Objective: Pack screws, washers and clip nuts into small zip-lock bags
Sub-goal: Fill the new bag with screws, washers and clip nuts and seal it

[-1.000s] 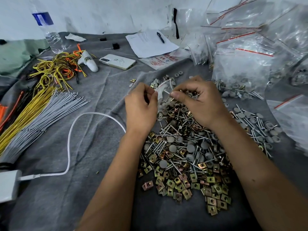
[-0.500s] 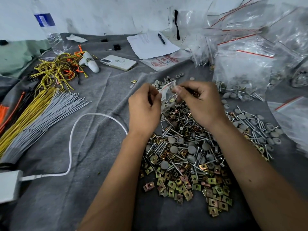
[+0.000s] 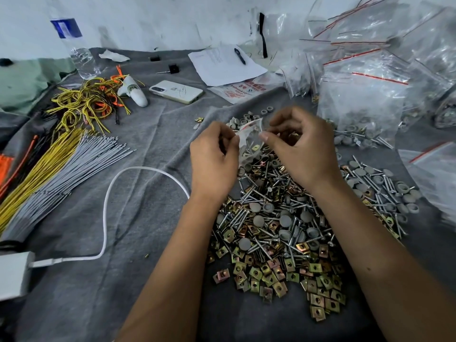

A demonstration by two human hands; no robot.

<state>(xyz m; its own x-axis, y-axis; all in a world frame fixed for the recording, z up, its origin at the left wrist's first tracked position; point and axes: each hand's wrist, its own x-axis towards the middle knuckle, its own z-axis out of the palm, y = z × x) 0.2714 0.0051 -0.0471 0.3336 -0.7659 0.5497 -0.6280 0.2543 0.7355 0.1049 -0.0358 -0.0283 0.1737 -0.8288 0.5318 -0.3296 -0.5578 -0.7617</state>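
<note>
A small clear zip-lock bag [image 3: 249, 141] with a red strip hangs between my two hands, with a few parts inside it. My left hand [image 3: 213, 159] pinches its left top edge. My right hand [image 3: 299, 146] pinches the right side of the opening with thumb and fingers. Below the hands lies a big heap of screws and grey washers [image 3: 278, 213], and brass-coloured clip nuts [image 3: 278, 275] spread toward me on the grey cloth [image 3: 138, 149].
Filled zip-lock bags [image 3: 365, 95] pile up at the back right. A second scatter of screws and washers [image 3: 380, 188] lies to the right. Left are grey and yellow cable ties [image 3: 56, 169], a white cable [image 3: 106, 208], a phone [image 3: 176, 91], a water bottle [image 3: 77, 50], paper and pen [image 3: 225, 62].
Both hands have lifted slightly with the bag and drawn a little apart at its top. The heap has not moved.
</note>
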